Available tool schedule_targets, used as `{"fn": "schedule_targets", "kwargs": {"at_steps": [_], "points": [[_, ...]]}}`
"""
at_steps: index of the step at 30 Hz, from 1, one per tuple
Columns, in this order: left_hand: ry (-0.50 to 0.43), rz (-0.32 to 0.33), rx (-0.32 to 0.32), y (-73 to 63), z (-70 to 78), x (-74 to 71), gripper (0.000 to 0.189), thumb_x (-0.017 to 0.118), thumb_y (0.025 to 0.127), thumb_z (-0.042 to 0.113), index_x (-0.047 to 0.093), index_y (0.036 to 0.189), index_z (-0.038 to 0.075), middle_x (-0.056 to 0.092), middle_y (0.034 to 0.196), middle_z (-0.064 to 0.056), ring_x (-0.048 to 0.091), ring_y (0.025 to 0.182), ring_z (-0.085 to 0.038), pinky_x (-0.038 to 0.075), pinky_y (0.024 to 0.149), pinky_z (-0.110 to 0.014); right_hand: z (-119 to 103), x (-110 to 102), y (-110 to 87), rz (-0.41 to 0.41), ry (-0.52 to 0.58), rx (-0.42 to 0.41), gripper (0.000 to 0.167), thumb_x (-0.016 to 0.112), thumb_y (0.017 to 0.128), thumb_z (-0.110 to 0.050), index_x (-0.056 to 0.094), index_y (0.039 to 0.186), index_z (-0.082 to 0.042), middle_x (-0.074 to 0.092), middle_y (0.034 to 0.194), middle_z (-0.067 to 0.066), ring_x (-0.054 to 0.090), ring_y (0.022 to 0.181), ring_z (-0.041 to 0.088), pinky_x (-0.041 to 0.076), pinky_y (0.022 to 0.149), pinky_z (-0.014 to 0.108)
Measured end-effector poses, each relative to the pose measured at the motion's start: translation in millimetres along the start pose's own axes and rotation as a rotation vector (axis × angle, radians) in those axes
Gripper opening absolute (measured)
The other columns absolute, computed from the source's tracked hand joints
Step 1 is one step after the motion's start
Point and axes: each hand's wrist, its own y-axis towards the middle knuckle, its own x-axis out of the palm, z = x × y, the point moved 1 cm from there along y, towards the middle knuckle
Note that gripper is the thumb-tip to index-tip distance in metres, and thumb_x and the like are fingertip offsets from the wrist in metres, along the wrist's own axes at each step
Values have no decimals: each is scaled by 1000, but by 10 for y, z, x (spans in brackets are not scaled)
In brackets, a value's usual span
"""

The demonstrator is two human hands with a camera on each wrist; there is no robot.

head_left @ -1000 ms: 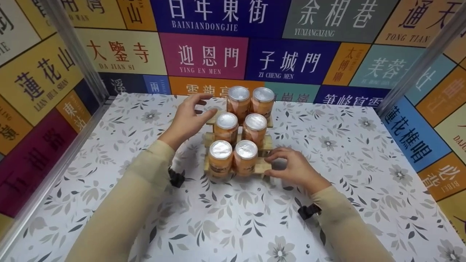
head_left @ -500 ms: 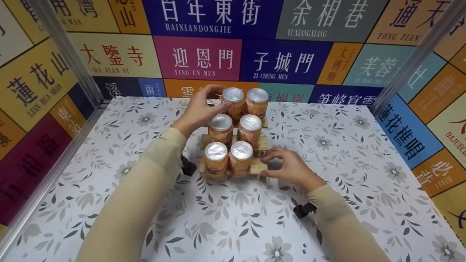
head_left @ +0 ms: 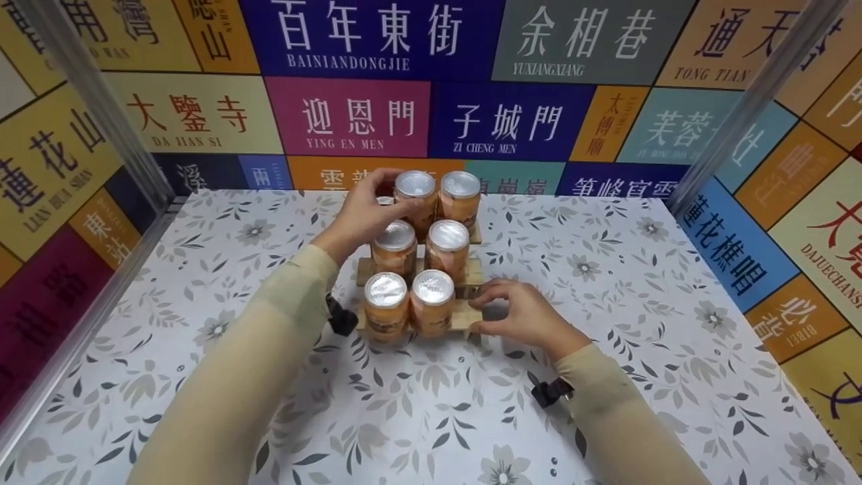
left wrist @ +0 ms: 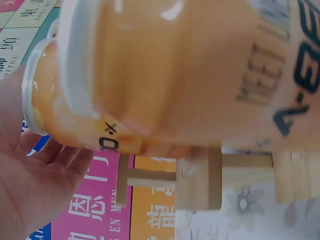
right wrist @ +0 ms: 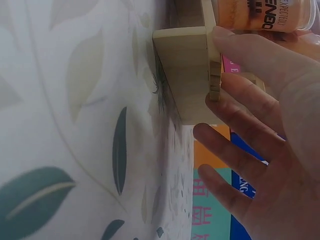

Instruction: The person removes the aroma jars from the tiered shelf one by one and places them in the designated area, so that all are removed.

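Pairs of orange drink cans with silver lids stand on a stepped wooden display stand (head_left: 466,314). My left hand (head_left: 363,212) holds the back-left can (head_left: 415,185), thumb across its front and fingers round its far side. In the left wrist view, the left hand (left wrist: 37,175) shows beside a can (left wrist: 47,90), partly covered by a nearer, blurred can (left wrist: 200,65). My right hand (head_left: 525,315) pinches the right end of the stand's lowest step. The right wrist view has the thumb and index finger of that hand (right wrist: 265,125) at the board's edge (right wrist: 214,75).
The stand rests on a white tabletop with a grey flower print (head_left: 431,411). Colourful panels with Chinese lettering (head_left: 363,114) rise behind and at both sides. Transparent corner posts (head_left: 124,114) stand at the back. A black wrist camera (head_left: 342,318) hangs under the left cuff.
My left hand has moved right and taken hold of the back-left can. The right hand stays at the stand's lowest step. The whole head view has shifted slightly.
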Motion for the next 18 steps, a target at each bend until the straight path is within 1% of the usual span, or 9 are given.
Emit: {"fn": "schedule_targets", "kwargs": {"at_steps": [4, 7, 12, 15, 18], "points": [[-75, 8, -50, -1, 5, -4, 61, 83, 88, 25, 56, 141, 11, 62, 135, -9, 57, 125, -22, 51, 105, -37, -8, 9, -2, -2, -4, 16, 36, 94, 74, -26, 81, 105, -15, 74, 116, 2, 66, 117, 26, 48, 111, 48], [-128, 19, -75, 3, 8, -13, 59, 84, 87, 21, 57, 139, 11, 62, 134, -10, 57, 123, -23, 51, 104, -37, -13, 3, 2, -2, -13, 31, 36, 94, 74, -27, 81, 105, -16, 74, 117, 1, 66, 118, 25, 47, 112, 46], [-181, 33, -111, 3, -5, -15, 57, 85, 86, 19, 59, 136, 13, 61, 134, -8, 58, 122, -22, 51, 104, -36, -8, 10, -8, -6, -8, 31, 36, 94, 74, -25, 81, 106, -15, 74, 117, 2, 66, 117, 25, 48, 111, 46], [-190, 49, -120, -1, -6, -23, 54, 85, 85, 18, 61, 133, 13, 61, 132, -7, 58, 119, -22, 52, 102, -35, -7, 12, -13, -5, -3, 23, 36, 94, 74, -25, 81, 106, -14, 74, 117, 3, 66, 117, 26, 48, 111, 47], [-211, 71, -116, 1, 2, -43, 51, 85, 85, 15, 62, 131, 11, 61, 129, -7, 59, 117, -23, 54, 99, -35, -9, -1, -19, -4, -6, 23, 36, 94, 74, -25, 81, 106, -14, 74, 117, 4, 66, 117, 27, 48, 110, 47]]}}
